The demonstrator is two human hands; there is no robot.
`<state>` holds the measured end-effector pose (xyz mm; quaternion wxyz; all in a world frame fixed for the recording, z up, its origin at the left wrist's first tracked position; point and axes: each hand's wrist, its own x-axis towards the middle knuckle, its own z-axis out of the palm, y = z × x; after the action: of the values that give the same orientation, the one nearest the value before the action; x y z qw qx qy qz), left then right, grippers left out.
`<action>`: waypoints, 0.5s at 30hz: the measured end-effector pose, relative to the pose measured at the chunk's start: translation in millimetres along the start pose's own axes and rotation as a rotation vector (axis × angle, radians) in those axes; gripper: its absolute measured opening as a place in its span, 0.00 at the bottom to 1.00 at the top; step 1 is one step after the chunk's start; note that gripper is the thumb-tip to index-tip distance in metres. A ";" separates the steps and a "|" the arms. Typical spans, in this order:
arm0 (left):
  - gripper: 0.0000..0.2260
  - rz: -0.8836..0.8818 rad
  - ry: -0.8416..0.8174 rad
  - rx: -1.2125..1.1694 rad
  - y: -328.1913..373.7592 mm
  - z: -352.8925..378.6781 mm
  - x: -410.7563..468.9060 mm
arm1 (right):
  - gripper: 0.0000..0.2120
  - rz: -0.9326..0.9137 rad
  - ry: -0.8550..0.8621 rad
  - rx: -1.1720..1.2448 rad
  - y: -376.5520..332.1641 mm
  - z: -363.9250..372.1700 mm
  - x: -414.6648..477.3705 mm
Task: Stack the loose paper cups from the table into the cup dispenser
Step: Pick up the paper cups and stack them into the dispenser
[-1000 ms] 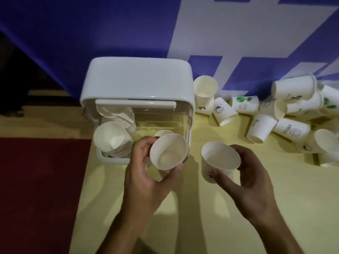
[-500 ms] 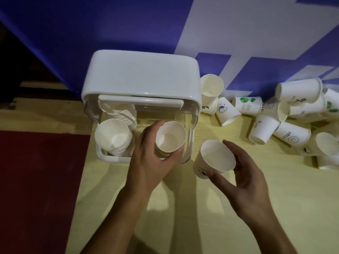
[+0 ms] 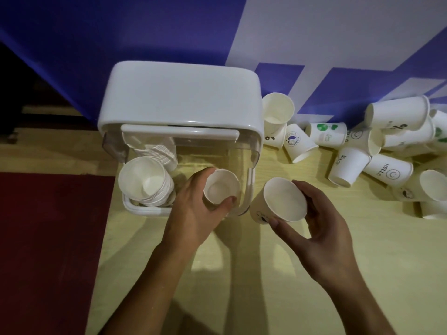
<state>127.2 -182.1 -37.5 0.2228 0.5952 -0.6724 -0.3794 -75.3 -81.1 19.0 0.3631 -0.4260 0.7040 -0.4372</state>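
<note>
Dim, bluish light; the far left falls almost to black. Soft overlapping shadows run from the left hand and right hand across the desk toward the viewer (light sits ahead and above). Edges bow, and detail is soft, grainy.

I read the lid as white plastic, smooth, with a soft gloss along its near edge. The body under it is clear plastic, shiny where light catches it. The stack inside on the left is matt white paper, its rolled rims giving a fine ribbed look. The cup in the left hand is plain matt paper. The printed cup in the right hand has the same dull finish. The loose cups at far right are matt paper too, some with green or black print. The table looks like pale wood, smooth, with low sheen. The red strip on the left is matt, possibly cloth.
</note>
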 end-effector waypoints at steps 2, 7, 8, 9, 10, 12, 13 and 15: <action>0.33 -0.006 -0.011 -0.001 -1.6 0.0 0.6 | 0.33 -0.022 0.004 0.000 -3.7 1.9 2.1; 0.32 -0.002 0.001 -0.088 -1.0 -5.8 -5.4 | 0.31 -0.150 0.029 -0.083 -14.3 10.1 8.8; 0.31 0.008 0.027 -0.126 1.6 -8.2 -8.0 | 0.31 -0.178 0.034 -0.100 -16.6 12.8 10.8; 0.30 0.021 0.058 -0.177 4.8 -11.2 -11.1 | 0.31 -0.207 0.036 -0.109 -19.3 16.3 12.9; 0.29 0.039 0.085 -0.233 8.5 -14.6 -14.3 | 0.31 -0.238 0.034 -0.115 -22.2 20.5 15.2; 0.26 0.070 0.111 -0.336 16.4 -21.7 -19.6 | 0.31 -0.288 0.019 -0.124 -26.5 30.5 20.6; 0.25 0.085 0.114 -0.370 19.6 -24.5 -21.0 | 0.32 -0.304 0.005 -0.135 -27.4 35.4 23.7; 0.24 0.120 0.109 -0.407 24.7 -27.8 -20.7 | 0.33 -0.330 -0.022 -0.166 -26.2 44.9 29.2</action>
<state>136.5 -168.8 1.8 0.3965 0.5165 -0.6031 -0.4607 -39.2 -128.3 23.3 0.2579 -0.5688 0.6542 -0.4266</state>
